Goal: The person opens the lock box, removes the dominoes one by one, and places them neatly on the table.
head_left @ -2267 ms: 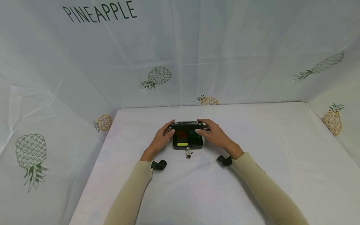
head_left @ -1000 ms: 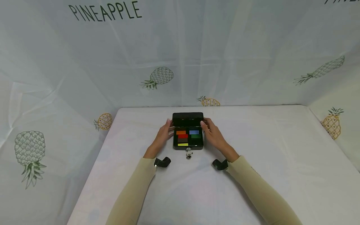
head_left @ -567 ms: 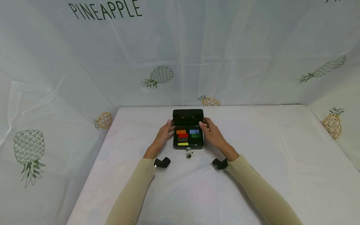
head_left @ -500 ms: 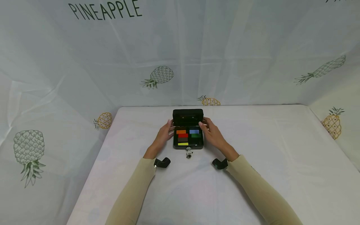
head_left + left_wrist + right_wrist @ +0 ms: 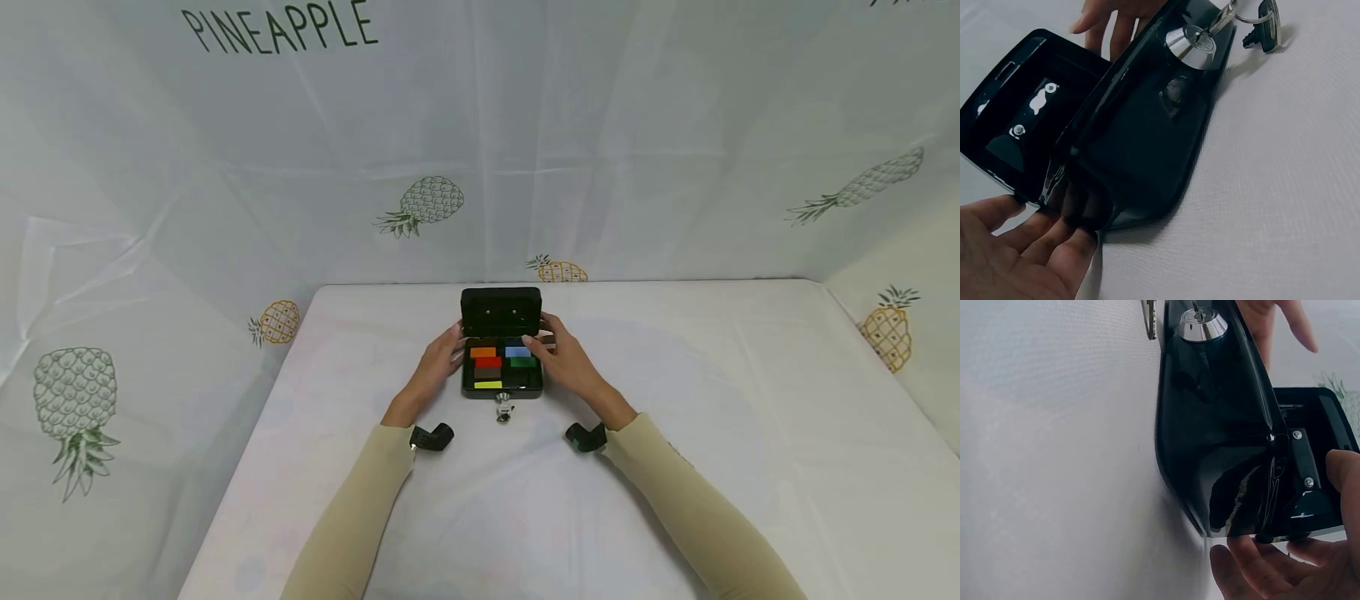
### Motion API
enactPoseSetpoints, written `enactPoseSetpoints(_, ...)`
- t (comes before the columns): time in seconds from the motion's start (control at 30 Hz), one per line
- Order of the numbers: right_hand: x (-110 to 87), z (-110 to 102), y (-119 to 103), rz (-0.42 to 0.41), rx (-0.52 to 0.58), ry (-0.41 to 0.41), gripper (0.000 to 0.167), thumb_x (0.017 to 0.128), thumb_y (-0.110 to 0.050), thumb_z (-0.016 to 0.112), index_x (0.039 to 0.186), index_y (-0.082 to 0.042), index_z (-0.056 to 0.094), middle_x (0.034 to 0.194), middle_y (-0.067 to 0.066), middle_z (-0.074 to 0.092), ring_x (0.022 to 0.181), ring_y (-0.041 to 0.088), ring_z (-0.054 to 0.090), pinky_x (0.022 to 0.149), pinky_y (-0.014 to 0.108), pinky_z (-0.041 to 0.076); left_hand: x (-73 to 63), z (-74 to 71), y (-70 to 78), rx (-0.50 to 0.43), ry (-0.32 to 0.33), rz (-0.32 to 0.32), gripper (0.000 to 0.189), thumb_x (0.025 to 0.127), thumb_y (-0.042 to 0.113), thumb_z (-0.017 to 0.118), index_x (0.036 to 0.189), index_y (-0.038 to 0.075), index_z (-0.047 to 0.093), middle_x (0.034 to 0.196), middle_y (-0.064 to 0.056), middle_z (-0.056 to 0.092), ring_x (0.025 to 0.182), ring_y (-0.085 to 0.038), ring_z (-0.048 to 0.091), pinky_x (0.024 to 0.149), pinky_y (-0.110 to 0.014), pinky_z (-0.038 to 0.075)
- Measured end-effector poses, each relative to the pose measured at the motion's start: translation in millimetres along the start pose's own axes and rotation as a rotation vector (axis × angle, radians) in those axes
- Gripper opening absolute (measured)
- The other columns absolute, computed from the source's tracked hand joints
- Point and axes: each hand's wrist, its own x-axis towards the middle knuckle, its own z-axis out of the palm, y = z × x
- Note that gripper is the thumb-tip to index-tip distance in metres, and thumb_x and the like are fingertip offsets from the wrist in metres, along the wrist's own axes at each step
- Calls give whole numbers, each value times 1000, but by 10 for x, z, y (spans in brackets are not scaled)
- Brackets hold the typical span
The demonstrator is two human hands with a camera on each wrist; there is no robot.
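Observation:
A small black cash box (image 5: 521, 380) stands on the table with its lid (image 5: 501, 304) raised. Inside lie coloured pieces: orange (image 5: 483, 352), red (image 5: 488, 362), dark brown (image 5: 487, 372), yellow (image 5: 488, 385), light blue (image 5: 517, 352) and green (image 5: 522, 362). A key sits in the silver lock (image 5: 1191, 47) at the box's front. My left hand (image 5: 433, 364) lies along the left side, fingertips at the rear corner below the lid. At the right side my right hand (image 5: 572, 363) has its fingers by the rear corner, its thumb reaching over the interior.
A second key (image 5: 1266, 26) with a black head hangs from the lock's key ring onto the white cloth-covered table (image 5: 480, 517). Behind stands a white curtain (image 5: 637, 167) printed with pineapples. Black wrist cameras (image 5: 432, 437) are worn on both arms.
The lid has swung up and back, uncovering the coloured pieces inside. Both hands have come from the lid to the box's sides. Lately my right thumb has moved left over the interior.

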Motion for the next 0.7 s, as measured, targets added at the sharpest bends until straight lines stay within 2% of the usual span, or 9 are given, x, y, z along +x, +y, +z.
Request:
enactPoseSetpoints(0.1,0,2,12,-1,-1,-4,68,112,-29,56,165,-1,24,161,30,41,136,47,56,113,60,51,-6,8,-9,36,3,-2,65,116,46,34,170,10,23,172,-15,29,158,-34,32,130,-49,32)
enactPoseSetpoints(0.3,-16,-13,29,-14,-32,-24,70,111,-27,57,167,-3,22,162,30,40,137,47,55,113,61,51,-47,-5,-48,226,-7,-2,78,109,36,59,172,17,17,171,-15,32,157,-34,34,130,-56,29)
enactPoseSetpoints(0.4,-41,-38,26,-18,-42,-34,70,111,-25,58,167,-3,22,161,30,40,137,47,55,113,61,51,-76,-19,-61,242,-59,3,94,102,25,73,172,20,11,171,-16,30,157,-35,33,130,-55,31)
enactPoseSetpoints(0.5,-82,-65,13,-39,-80,-26,71,109,-23,60,166,0,23,161,29,40,135,46,55,112,61,52,-110,-37,-66,259,-124,10,112,93,16,83,172,21,4,173,-15,23,159,-34,28,130,-47,31)
enactPoseSetpoints(0.57,-113,-77,5,-64,-116,-3,71,108,-21,62,164,1,26,161,28,39,134,45,56,111,60,52,-129,-51,-70,275,-159,13,123,87,11,88,172,23,0,175,-13,19,160,-32,25,130,-43,31)
enactPoseSetpoints(0.7,-177,-74,-36,-114,-218,78,67,104,-19,68,159,1,35,159,24,41,131,40,58,109,56,54,-154,-72,-89,330,-202,42,132,82,3,91,172,23,-5,176,-14,12,161,-33,22,130,-42,31)
